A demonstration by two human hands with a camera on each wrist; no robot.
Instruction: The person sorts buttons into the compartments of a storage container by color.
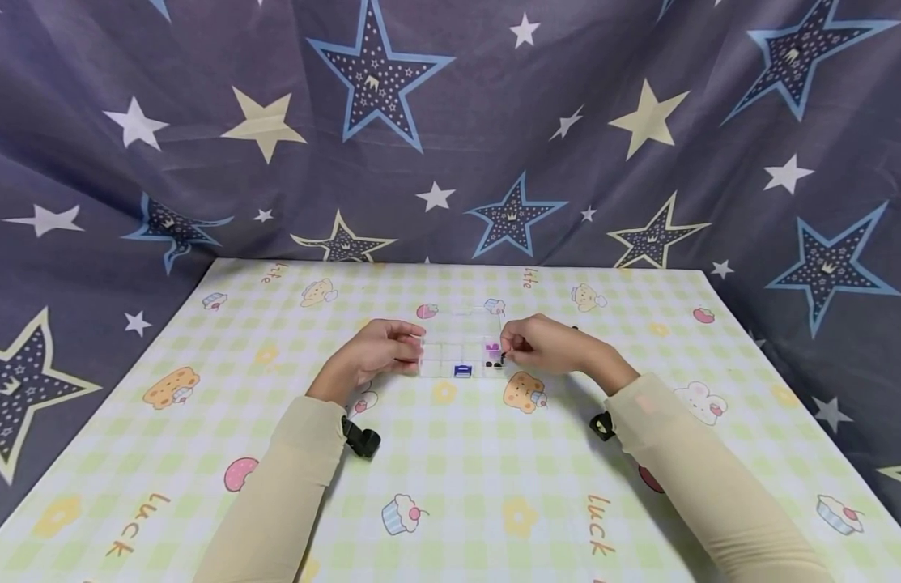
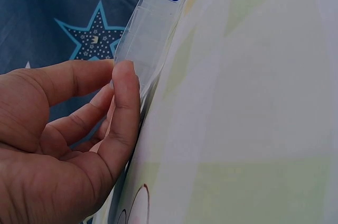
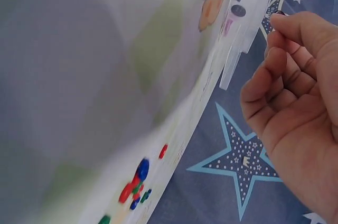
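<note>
A clear plastic compartment box (image 1: 440,374) with a blue latch (image 1: 462,371) lies on the table, its transparent lid (image 1: 461,321) swung back. At the box's left end, my left hand (image 1: 380,350) pinches the corner between thumb and fingers. My right hand (image 1: 543,344) is over the right end, thumb and forefinger pinching a small dark piece (image 3: 279,12), mostly covered by the fingertips. In the right-end compartment lie a purple piece (image 1: 492,348) and small dark round pieces (image 1: 489,364).
Several small red, blue and green pieces, such as a blue one (image 3: 142,169), lie on the table to the right, mostly behind my right arm in the head view. A patterned cloth (image 1: 450,486) covers the table, and a star-print curtain (image 1: 435,162) hangs behind it.
</note>
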